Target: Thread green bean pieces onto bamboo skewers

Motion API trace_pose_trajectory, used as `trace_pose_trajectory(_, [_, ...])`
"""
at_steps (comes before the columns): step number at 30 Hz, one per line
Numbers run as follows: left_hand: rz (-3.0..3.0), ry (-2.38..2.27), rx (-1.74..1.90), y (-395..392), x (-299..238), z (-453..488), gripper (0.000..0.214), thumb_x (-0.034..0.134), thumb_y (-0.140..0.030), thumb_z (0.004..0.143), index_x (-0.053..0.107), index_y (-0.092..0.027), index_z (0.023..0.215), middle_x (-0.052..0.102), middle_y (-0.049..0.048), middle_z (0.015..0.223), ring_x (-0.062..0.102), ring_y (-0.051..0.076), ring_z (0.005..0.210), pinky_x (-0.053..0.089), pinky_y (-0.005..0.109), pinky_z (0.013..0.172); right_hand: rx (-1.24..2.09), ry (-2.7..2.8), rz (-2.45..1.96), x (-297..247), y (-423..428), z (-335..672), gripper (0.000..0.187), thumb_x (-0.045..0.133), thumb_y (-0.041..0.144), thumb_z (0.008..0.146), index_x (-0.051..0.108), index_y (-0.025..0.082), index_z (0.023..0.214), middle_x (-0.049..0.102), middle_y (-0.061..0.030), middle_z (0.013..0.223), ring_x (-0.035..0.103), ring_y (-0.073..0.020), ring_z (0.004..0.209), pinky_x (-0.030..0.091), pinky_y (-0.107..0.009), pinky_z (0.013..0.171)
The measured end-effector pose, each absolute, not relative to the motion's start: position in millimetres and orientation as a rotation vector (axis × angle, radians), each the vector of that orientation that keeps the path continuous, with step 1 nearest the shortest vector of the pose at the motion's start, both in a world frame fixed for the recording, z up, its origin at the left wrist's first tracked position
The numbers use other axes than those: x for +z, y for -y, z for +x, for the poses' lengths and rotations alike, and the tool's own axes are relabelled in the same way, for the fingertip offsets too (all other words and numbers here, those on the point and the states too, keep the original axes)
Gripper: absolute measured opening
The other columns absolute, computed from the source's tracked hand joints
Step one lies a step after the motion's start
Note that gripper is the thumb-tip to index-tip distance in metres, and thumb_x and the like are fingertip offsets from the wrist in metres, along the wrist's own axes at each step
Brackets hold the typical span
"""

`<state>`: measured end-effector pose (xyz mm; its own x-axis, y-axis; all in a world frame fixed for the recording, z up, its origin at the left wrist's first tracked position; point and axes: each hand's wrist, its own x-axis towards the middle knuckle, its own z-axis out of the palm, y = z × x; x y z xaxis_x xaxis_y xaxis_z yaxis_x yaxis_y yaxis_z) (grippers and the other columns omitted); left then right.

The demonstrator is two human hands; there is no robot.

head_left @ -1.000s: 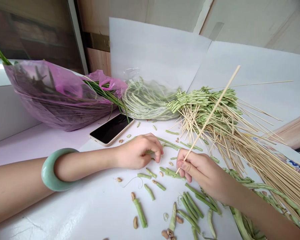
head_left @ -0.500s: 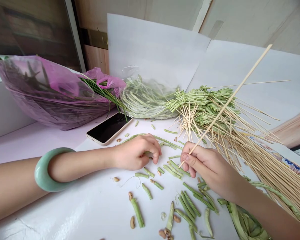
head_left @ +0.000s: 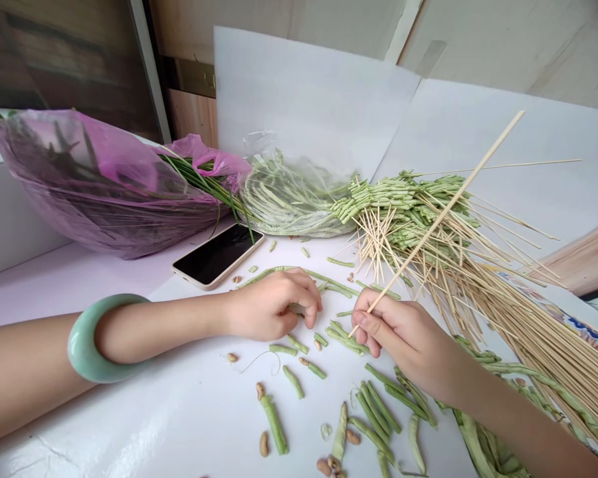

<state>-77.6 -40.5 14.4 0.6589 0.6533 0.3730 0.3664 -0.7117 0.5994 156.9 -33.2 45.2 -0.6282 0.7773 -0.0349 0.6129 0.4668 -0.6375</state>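
A white tabletop (head_left: 189, 425) is carrying a purple plastic bag (head_left: 99, 186) and a clear bag of green beans (head_left: 289, 199) along its rear edge. A mass of bamboo skewers (head_left: 543, 352) is lying to the right, running through woven green beans (head_left: 403, 206). Compared with the earlier frame, the right hand (head_left: 403, 332) is shifting left, and the single skewer (head_left: 443, 212) it is grasping between thumb and fingers is tilting lower. The skewer's tip is pointing just beside loose bean pieces (head_left: 343, 338). The left hand (head_left: 274, 309), below a jade-green bangle (head_left: 94, 338), is clenching on the tabletop; what it is pinching is mostly hidden. A smartphone (head_left: 216, 255) is lying near it. Open room is remaining at lower left, while the right forearm is exiting the lower right edge.
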Motion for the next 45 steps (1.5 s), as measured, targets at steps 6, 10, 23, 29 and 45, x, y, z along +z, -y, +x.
trace_pose_trajectory(6, [2.398, -0.779, 0.81, 40.6, 14.4, -77.5, 0.039, 0.042, 0.012, 0.056, 0.065, -0.017, 0.071, 0.069, 0.0048, 0.093, 0.061, 0.018, 0.094, 0.047, 0.029, 0.089, 0.904, 2.429, -1.164, 46.8, 31.3, 157.1, 0.029, 0.038, 0.034, 0.097, 0.05, 0.022, 0.074, 0.057, 0.004, 0.059, 0.053, -0.0105, 0.053, 0.039, -0.023, 0.054])
trace_pose_trajectory(10, [2.399, -0.741, 0.805, 41.3, 16.3, -77.0, 0.033, 0.047, 0.008, 0.063, 0.066, -0.016, 0.077, 0.069, 0.0065, 0.095, 0.061, 0.02, 0.095, 0.046, 0.032, 0.09, 0.924, 2.421, -1.166, 47.6, 31.6, 157.1, 0.029, 0.038, 0.034, 0.097, 0.049, 0.022, 0.074, 0.057, 0.0037, 0.059, 0.053, -0.0109, 0.053, 0.039, -0.023, 0.054])
trace_pose_trajectory(23, [2.454, -0.632, 0.673, 42.9, 20.1, -75.4, 0.013, 0.06, -0.011, 0.08, 0.069, -0.017, 0.087, 0.07, 0.0098, 0.106, 0.059, 0.022, 0.104, 0.042, 0.035, 0.098, 0.998, 2.412, -1.173, 46.4, 32.5, 157.2, 0.031, 0.037, 0.036, 0.099, 0.05, 0.021, 0.075, 0.057, 0.0035, 0.059, 0.054, -0.011, 0.056, 0.039, -0.024, 0.057])
trace_pose_trajectory(29, [2.539, -0.581, 0.522, 43.9, 19.7, -75.8, 0.026, 0.06, -0.016, 0.085, 0.067, -0.017, 0.11, 0.065, 0.0103, 0.122, 0.054, 0.023, 0.117, 0.032, 0.037, 0.109, 1.021, 2.398, -1.171, 44.4, 30.6, 157.6, 0.031, 0.037, 0.036, 0.099, 0.05, 0.021, 0.075, 0.057, 0.0035, 0.06, 0.053, -0.0107, 0.055, 0.038, -0.023, 0.056])
trace_pose_trajectory(45, [2.515, -0.542, 0.467, 43.8, 21.8, -75.3, 0.037, 0.064, -0.018, 0.083, 0.063, -0.023, 0.12, 0.068, 0.0068, 0.119, 0.058, 0.024, 0.111, 0.034, 0.038, 0.106, 0.98, 2.35, -1.092, 46.7, 31.7, 158.6, 0.029, 0.038, 0.034, 0.098, 0.051, 0.021, 0.076, 0.058, 0.0028, 0.063, 0.055, -0.0112, 0.057, 0.042, -0.023, 0.057])
